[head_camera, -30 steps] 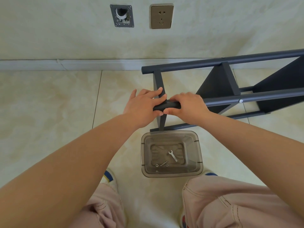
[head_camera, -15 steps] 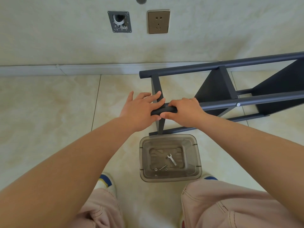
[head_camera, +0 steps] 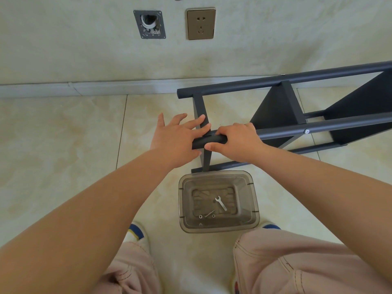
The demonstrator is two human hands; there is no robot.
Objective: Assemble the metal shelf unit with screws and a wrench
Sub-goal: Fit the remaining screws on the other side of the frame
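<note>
Risk comes first from the way the shelf frame [head_camera: 297, 115] lies: it is on its side on the tiled floor [head_camera: 63, 145], near the wall, and only the near tube end is held, so I judge it could roll or slide if the grip loosens. The right hand [head_camera: 235, 143] is curled around the end of the near horizontal tube [head_camera: 318, 126], with the thumb under it. The left hand [head_camera: 176, 139] has straight, spread fingers; they lie on the flat crossbar [head_camera: 200, 111] and on the tube end, pressing and not clamping. The two hands are close together, almost touching at the tube end. A finger could be pinched where the tube meets the crossbar, if the parts shift under pressure. One silver screw head [head_camera: 306, 131] shows on the near tube, farther right; whether the joint under the hands has a screw I cannot tell. The clear plastic container [head_camera: 182, 209] stands on the floor just below the frame, between the person's knees, and a kick could tip it. Inside it lie a small wrench [head_camera: 221, 203], two washers or nuts [head_camera: 200, 216] and a thin rod-like piece, perhaps a hex key [head_camera: 209, 213].
</note>
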